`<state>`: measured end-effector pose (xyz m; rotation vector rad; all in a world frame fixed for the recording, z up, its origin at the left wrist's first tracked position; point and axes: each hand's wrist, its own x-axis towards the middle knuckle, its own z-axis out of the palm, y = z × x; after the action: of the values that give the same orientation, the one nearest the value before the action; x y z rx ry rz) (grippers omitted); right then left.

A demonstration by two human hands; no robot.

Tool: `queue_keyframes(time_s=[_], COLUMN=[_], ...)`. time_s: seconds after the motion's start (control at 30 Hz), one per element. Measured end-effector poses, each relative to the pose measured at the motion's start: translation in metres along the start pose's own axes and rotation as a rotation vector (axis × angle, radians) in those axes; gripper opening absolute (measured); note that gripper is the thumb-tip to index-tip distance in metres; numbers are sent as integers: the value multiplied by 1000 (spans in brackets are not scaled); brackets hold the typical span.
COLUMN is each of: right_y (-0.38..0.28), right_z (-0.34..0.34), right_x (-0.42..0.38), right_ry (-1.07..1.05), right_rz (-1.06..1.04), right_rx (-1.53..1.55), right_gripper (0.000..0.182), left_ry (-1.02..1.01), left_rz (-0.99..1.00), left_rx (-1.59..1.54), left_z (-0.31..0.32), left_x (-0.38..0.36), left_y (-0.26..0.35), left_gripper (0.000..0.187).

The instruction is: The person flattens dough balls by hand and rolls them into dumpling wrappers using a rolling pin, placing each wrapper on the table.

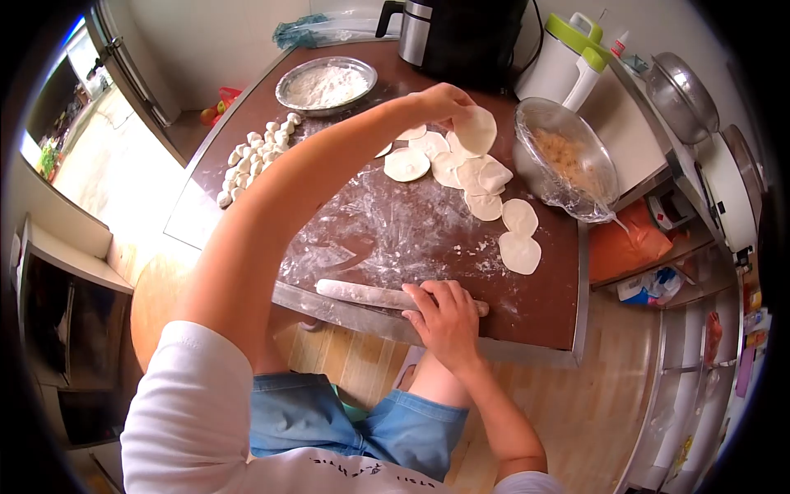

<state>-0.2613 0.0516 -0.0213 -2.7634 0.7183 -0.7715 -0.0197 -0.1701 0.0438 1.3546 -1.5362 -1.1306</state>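
Note:
Stretched across the table, my left hand (446, 104) pinches the edge of a round dough wrapper (476, 132), which hangs above other flat wrappers (406, 165). Those wrappers partly overlap, and two more lie to the right (520, 252). My right hand (447, 319) is over the right part of a floured rolling pin (362, 295), its fingers curved across it, near the table's front edge. Small dough pieces (255, 156) are grouped at the left, partly behind my left forearm.
A metal bowl of flour (327, 85) stands at the back left. At the right, a bowl of filling (568, 160) is partly covered with plastic film. Behind are a black appliance (469, 41) and a white-green jug (564, 62). Flour coats the brown table (543, 317).

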Motion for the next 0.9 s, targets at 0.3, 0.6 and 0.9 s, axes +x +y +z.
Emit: queue_keyframes(time_s=[0.3,0.6,0.9], right_y=[0,-5,-7], right_z=[-1,2,1], right_x=[-1,1,2], right_ry=[-38,-46,-43], right_rz=[34,47,29], right_rx=[21,-43,-58], right_gripper=[41,39,39], left_ry=[170,236,303], left_rz=[-138,-196,-80], left_rx=[770,1233,1029], left_z=[-132,-158,-156], left_x=[-89,-185,-201], left_y=[-46,-85,-94], left_gripper=[16,18,20])
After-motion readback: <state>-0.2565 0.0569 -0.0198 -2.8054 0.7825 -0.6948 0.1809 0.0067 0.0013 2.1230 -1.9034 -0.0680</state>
